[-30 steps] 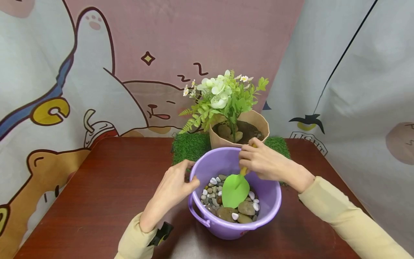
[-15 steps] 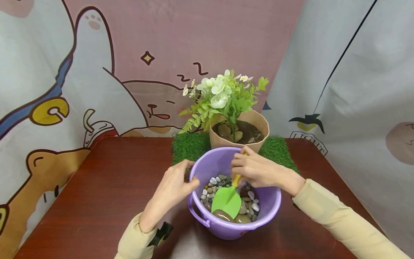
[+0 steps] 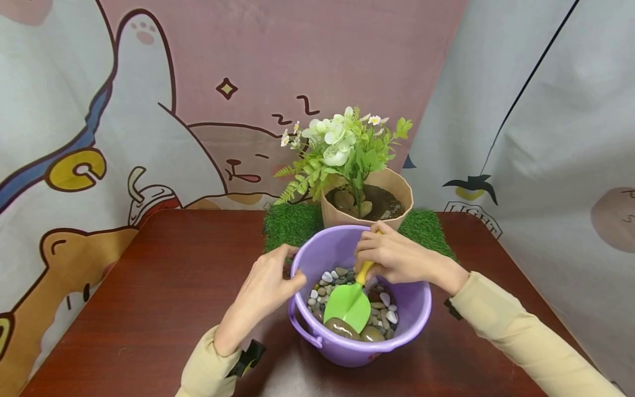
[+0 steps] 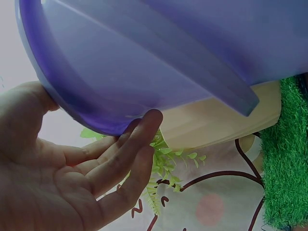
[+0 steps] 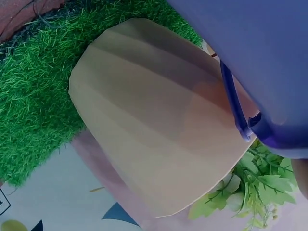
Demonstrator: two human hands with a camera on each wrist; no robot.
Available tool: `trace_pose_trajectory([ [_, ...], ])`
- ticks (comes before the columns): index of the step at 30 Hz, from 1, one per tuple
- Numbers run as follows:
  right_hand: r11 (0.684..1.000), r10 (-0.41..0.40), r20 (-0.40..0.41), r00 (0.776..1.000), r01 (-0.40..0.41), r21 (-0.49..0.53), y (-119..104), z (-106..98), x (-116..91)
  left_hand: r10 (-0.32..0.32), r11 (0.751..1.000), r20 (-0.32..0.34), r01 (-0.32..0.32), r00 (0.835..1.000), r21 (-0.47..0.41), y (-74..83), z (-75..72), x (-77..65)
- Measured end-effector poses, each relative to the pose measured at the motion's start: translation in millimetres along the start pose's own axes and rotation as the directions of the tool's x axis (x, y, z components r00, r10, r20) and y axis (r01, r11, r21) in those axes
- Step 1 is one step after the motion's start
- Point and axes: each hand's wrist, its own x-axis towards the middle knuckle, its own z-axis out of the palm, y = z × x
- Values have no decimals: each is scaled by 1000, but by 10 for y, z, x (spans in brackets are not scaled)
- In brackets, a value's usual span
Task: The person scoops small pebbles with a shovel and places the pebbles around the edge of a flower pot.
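While the left hand (image 3: 265, 284) pinched the left rim of the purple bucket (image 3: 342, 357), its thumb lay inside the wall and its fingers outside, slightly apart. The bucket stood to the right of those fingers; its plastic was probably stiff but springy, its stone load heavy, making the rim a suitable steadying point. Below and left of the right fingers, the large stones (image 3: 342, 328) looked glossy, hence possibly slippery. Behind them, under the right fingers, the green trowel (image 3: 349, 307) sloped into the bucket; judged light and rigid, it was best held by its yellow handle. The right hand (image 3: 392, 253) was clamped around that handle. Compared with one second earlier, hand and blade had shifted left and nearer the person; the left fingers and bucket had kept their position.
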Motion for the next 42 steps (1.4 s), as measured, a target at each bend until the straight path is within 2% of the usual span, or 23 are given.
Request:
trace_pose_trajectory([
  [13, 991, 87, 26, 996, -89, 103, 84, -128, -18, -9, 1000, 0, 9, 1000, 2, 14, -8, -1],
  [26, 982, 115, -50, 992, -106, 153, 183, -183, -120, -10, 1000, 4, 10, 1000, 0, 11, -4, -1],
  [34, 985, 136, -97, 986, -124, 120, 210, -189, -167, -3, 1000, -1, 3, 1000, 0, 14, -3, -1],
  [42, 982, 191, -136, 972, -190, 23, 229, -220, -236, -5, 1000, -2, 5, 1000, -1, 15, -7, -1],
])
